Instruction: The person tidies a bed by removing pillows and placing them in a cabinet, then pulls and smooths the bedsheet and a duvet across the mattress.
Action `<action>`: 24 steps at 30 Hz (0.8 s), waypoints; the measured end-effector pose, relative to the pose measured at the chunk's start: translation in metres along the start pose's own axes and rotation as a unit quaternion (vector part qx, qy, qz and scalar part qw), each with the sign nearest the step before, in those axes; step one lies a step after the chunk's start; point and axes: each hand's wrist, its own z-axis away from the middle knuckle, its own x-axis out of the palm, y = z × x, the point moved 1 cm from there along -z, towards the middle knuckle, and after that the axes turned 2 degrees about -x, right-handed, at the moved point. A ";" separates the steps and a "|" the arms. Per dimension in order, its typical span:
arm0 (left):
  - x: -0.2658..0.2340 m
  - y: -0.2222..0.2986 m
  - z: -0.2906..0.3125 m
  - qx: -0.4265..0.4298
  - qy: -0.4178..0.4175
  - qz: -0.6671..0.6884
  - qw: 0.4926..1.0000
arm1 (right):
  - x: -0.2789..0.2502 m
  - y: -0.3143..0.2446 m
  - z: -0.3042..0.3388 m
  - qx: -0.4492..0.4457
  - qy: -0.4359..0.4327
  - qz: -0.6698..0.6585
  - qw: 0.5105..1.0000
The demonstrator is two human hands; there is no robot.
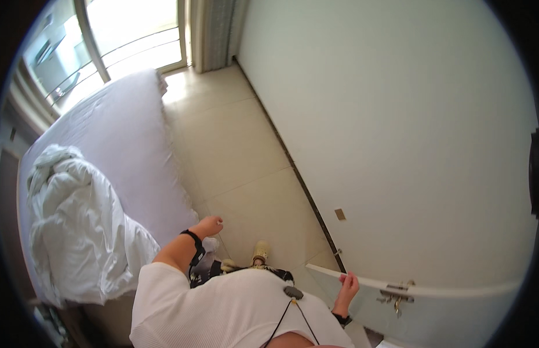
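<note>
My left hand (210, 226) hangs out in front of my body beside the bed, with its fingers curled in. Nothing shows in it. A black band (197, 246) circles that wrist. At the lower right my right hand (349, 286) is at the pale edge of a white door (443, 316), below the metal door handle (397, 296). Its fingers are bent against that edge, and the fingertips are partly hidden. Another dark band (342, 318) sits at the right wrist.
A bed (142, 139) with a lilac sheet stands at the left, a crumpled white duvet (84, 232) on it. Pale floor tiles (246, 156) run between bed and white wall (385, 104). Glass doors (136, 35) and a grey curtain (214, 35) are at the far end.
</note>
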 end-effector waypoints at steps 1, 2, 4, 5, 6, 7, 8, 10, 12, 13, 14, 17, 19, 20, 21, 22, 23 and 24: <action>0.000 0.001 -0.010 -0.009 0.018 0.023 1.000 | 0.014 -0.020 -0.031 -0.013 -0.026 0.025 0.999; -0.003 0.001 -0.018 -0.015 0.037 0.047 0.998 | 0.026 -0.030 -0.063 -0.019 -0.052 0.029 0.998; -0.005 -0.004 -0.029 -0.076 0.081 0.094 0.989 | 0.059 -0.047 -0.140 -0.059 -0.074 0.061 0.994; 0.014 -0.034 -0.025 -0.134 0.119 0.131 0.975 | 0.081 -0.058 -0.161 -0.060 -0.109 0.065 0.990; 0.022 -0.057 -0.015 -0.187 0.155 0.162 0.956 | 0.110 -0.078 -0.179 -0.098 -0.137 0.053 0.984; 0.019 -0.059 -0.013 -0.226 0.188 0.208 0.933 | 0.139 -0.105 -0.210 -0.145 -0.162 0.037 0.975; 0.027 -0.075 0.004 -0.272 0.202 0.210 0.917 | 0.167 -0.118 -0.223 -0.150 -0.192 0.038 0.969; 0.023 -0.088 0.033 -0.348 0.210 0.200 0.892 | 0.229 -0.154 -0.248 -0.178 -0.264 -0.002 0.948; 0.026 -0.103 0.070 -0.424 0.196 0.215 0.858 | 0.285 -0.170 -0.253 -0.190 -0.316 -0.023 0.929; 0.024 -0.104 0.068 -0.456 0.202 0.251 0.830 | 0.320 -0.196 -0.268 -0.221 -0.335 -0.040 0.915; 0.057 -0.132 0.095 -0.496 0.201 0.278 0.798 | 0.337 -0.187 -0.254 -0.225 -0.356 -0.051 0.906; 0.057 -0.175 0.061 -0.475 0.191 0.184 0.839 | 0.424 -0.218 -0.284 -0.259 -0.373 -0.041 0.890; 0.023 -0.166 0.038 -0.393 0.093 -0.013 0.915 | 0.474 -0.255 -0.294 -0.230 -0.400 -0.083 0.883; -0.005 -0.142 0.020 -0.354 0.013 -0.055 0.933 | 0.494 -0.254 -0.295 -0.189 -0.411 -0.118 0.884; -0.007 -0.121 0.007 -0.485 0.204 0.327 0.785 | 0.496 -0.245 -0.306 -0.186 -0.415 -0.094 0.886; -0.062 -0.087 -0.025 -0.450 0.243 0.297 0.807 | 0.514 -0.252 -0.322 -0.194 -0.419 -0.097 0.882; -0.114 -0.056 -0.038 -0.420 0.280 0.262 0.822 | 0.529 -0.261 -0.335 -0.202 -0.404 -0.076 0.889; -0.120 -0.074 -0.059 -0.372 0.277 0.285 0.839 | 0.542 -0.265 -0.339 -0.206 -0.403 -0.057 0.890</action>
